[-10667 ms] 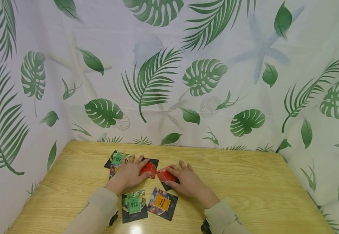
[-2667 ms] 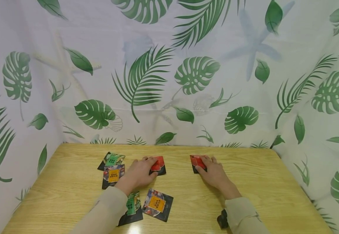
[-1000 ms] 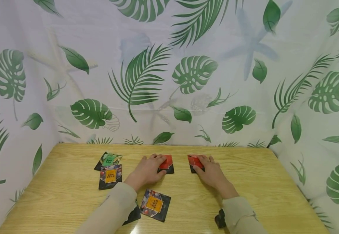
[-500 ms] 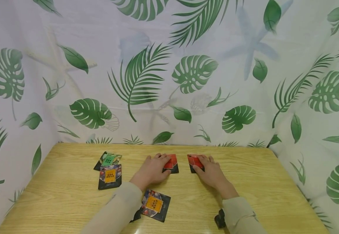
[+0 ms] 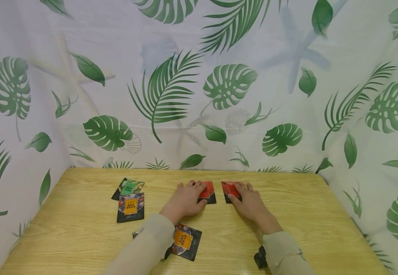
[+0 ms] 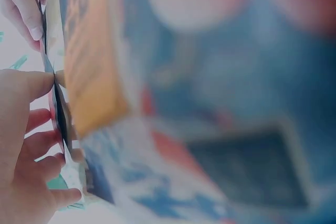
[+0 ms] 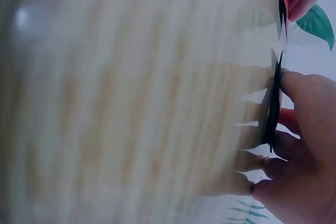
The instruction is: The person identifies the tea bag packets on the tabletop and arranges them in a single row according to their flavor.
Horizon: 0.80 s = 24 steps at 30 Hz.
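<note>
Two flat square packets, red above and black below, lie side by side near the back of the table, a narrow gap between them. My left hand rests on the left red-and-black packet, covering its left part. On the right one, my right hand lies over the right part. Both hands have fingers extended, tips and thumb down on the packets. In the left wrist view, the left hand touches its thin packet edge-on; the right wrist view shows the right hand likewise.
At left, a packet with an orange label overlaps a green-labelled packet. Another orange-labelled packet lies in front, partly under my left sleeve, which mostly hides a further packet. Leaf-print cloth borders the wooden table.
Earlier my right hand moved its red packet rightward, away from the others. Over the last seconds my left hand has slid its red packet right, narrowing the gap; the right hand stays put.
</note>
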Tool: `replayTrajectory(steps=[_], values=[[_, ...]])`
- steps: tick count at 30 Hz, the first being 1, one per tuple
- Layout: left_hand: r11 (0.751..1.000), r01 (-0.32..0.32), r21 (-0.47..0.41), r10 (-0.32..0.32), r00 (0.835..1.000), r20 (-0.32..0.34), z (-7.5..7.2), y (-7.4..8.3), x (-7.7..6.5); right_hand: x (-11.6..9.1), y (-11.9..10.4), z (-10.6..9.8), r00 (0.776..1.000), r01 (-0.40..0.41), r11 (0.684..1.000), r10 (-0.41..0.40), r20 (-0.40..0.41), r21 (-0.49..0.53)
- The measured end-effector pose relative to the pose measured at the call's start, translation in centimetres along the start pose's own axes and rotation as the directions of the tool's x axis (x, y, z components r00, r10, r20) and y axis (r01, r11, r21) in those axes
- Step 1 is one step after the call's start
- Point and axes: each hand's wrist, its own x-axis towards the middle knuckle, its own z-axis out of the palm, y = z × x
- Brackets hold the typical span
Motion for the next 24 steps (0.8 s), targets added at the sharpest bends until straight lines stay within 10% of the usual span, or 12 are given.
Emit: replayTrajectory(steps=[24], values=[[0.998, 0.006, 0.055, -0.008, 0.999, 0.034, 0.5, 1.7, 1.5, -0.1, -0.3, -0.3, 1.000, 0.000, 1.000, 0.000, 0.002, 0.006]])
